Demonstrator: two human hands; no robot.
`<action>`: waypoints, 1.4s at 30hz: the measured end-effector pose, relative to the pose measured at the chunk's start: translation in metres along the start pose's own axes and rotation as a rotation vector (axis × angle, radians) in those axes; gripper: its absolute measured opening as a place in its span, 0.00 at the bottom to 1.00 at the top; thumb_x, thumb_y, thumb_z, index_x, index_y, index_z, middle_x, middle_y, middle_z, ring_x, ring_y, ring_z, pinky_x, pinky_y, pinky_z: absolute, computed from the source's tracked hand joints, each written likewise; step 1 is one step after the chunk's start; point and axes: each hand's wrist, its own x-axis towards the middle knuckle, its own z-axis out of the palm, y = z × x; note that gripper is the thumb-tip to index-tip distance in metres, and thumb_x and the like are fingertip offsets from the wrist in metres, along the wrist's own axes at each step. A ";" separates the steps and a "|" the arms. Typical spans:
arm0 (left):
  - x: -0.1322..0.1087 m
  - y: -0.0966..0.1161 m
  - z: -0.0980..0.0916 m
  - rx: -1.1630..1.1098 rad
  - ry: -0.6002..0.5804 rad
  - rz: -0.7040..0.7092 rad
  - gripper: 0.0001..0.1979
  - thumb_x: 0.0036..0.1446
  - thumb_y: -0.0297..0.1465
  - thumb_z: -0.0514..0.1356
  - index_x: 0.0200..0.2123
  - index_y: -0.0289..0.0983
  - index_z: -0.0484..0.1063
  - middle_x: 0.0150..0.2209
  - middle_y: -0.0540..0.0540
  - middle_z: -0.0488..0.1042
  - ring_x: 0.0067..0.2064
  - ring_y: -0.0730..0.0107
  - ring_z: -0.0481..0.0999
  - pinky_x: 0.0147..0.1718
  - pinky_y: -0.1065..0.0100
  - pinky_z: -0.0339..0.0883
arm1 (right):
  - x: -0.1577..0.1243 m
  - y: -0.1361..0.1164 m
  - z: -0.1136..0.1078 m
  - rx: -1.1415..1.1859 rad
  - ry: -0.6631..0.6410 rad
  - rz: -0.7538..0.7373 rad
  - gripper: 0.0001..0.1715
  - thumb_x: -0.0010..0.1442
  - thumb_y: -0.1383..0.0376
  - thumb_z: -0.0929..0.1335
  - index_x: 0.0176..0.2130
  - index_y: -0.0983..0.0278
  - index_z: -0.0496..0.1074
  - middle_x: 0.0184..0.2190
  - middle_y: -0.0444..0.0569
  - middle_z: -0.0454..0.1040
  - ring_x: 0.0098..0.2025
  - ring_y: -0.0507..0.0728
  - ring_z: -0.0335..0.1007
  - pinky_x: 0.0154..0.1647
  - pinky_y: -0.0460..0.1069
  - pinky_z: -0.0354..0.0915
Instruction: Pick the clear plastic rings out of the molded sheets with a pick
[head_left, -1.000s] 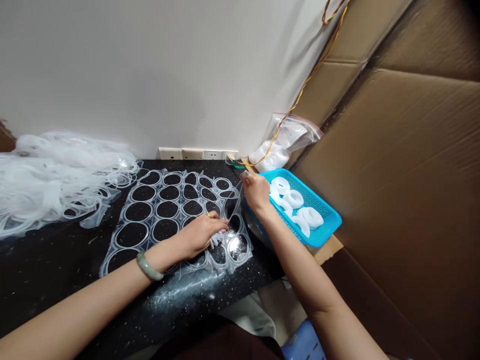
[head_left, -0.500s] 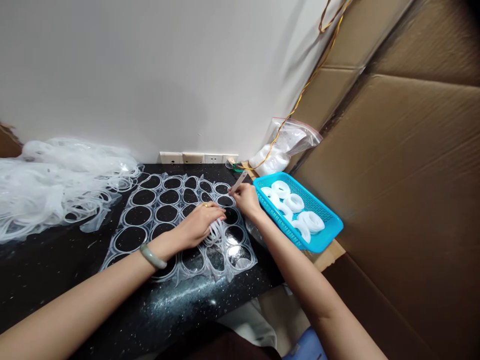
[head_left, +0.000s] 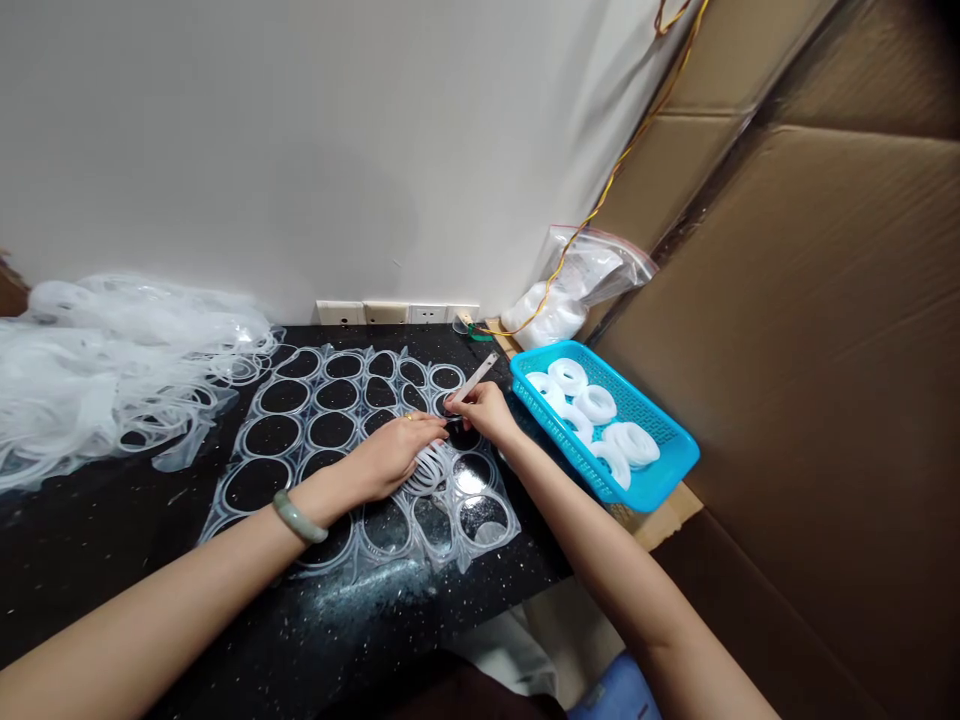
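Observation:
A clear, rubbery sheet (head_left: 356, 478) with rows of moulded rings lies flat on the black speckled counter. Over its right half, my left hand (head_left: 394, 455) is closed round a bunch of translucent white rings (head_left: 427, 468), its fingertips by one of the sheet's openings. My right hand (head_left: 484, 412) pinches a slim, flat metal tool (head_left: 474, 380), perhaps tweezers, whose rear end sticks up past the fingers. The tool's lower end sits close to my left fingertips, partly hidden there.
A blue plastic basket (head_left: 675, 470) with several white ring bundles (head_left: 597, 403) stands at the right, beside a cardboard wall (head_left: 825, 350). Loose translucent ring strips (head_left: 112, 380) pile up at the left. Behind are wall sockets (head_left: 386, 313), a zip bag (head_left: 555, 300) and a yellow-brown wire (head_left: 600, 200).
My right hand has come down and a little closer to my left fingertips with the metal tool. My left hand keeps its hold on the rings, and the view has shifted slightly.

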 end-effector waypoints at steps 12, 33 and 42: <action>0.003 0.008 -0.005 0.017 -0.007 -0.010 0.19 0.60 0.21 0.49 0.50 0.34 0.72 0.52 0.39 0.75 0.54 0.60 0.73 0.54 0.53 0.68 | -0.007 -0.009 -0.001 -0.066 0.016 -0.030 0.07 0.52 0.68 0.71 0.31 0.71 0.78 0.23 0.49 0.77 0.15 0.47 0.63 0.16 0.41 0.57; 0.000 0.003 0.000 0.025 -0.037 -0.033 0.22 0.59 0.19 0.47 0.53 0.31 0.71 0.55 0.36 0.73 0.58 0.57 0.70 0.56 0.50 0.66 | -0.003 0.008 0.000 0.016 0.021 -0.031 0.07 0.52 0.67 0.71 0.29 0.70 0.78 0.17 0.44 0.73 0.15 0.47 0.63 0.19 0.41 0.58; -0.005 0.001 0.000 0.018 -0.035 -0.022 0.25 0.55 0.17 0.48 0.54 0.32 0.69 0.57 0.35 0.71 0.59 0.56 0.69 0.56 0.48 0.65 | -0.006 0.004 0.000 -0.016 0.034 -0.031 0.06 0.53 0.68 0.71 0.30 0.71 0.78 0.18 0.45 0.73 0.14 0.48 0.63 0.19 0.41 0.58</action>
